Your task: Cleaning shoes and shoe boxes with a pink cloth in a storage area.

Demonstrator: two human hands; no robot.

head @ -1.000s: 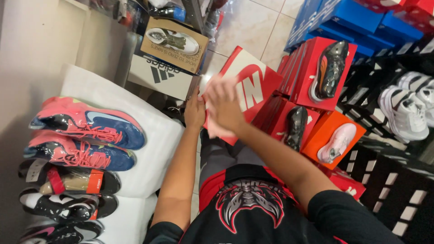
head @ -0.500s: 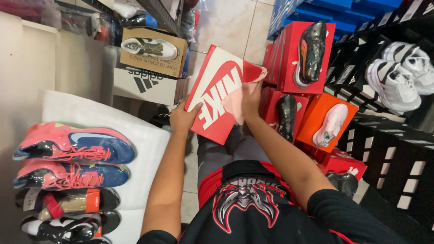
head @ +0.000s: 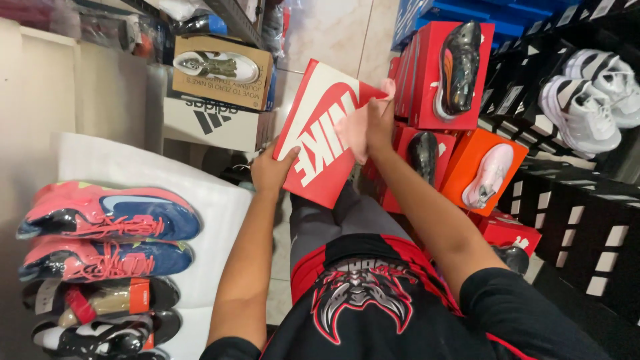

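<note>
I hold a red shoe box with a large white logo tilted up in front of me. My left hand grips its lower left edge. My right hand presses a pink cloth against the box's upper right face. Below the box I see my grey trousers and black and red shirt.
Stacked red and orange shoe boxes with shoes on them stand at the right. Black and white boxes with white sneakers fill the far right. Wrapped pink and blue shoes lie on a white shelf at left. Brown and white boxes stand behind.
The red box has risen and tilted so its logo face shows. My right hand with the pink cloth has slid from the box's left side to its upper right.
</note>
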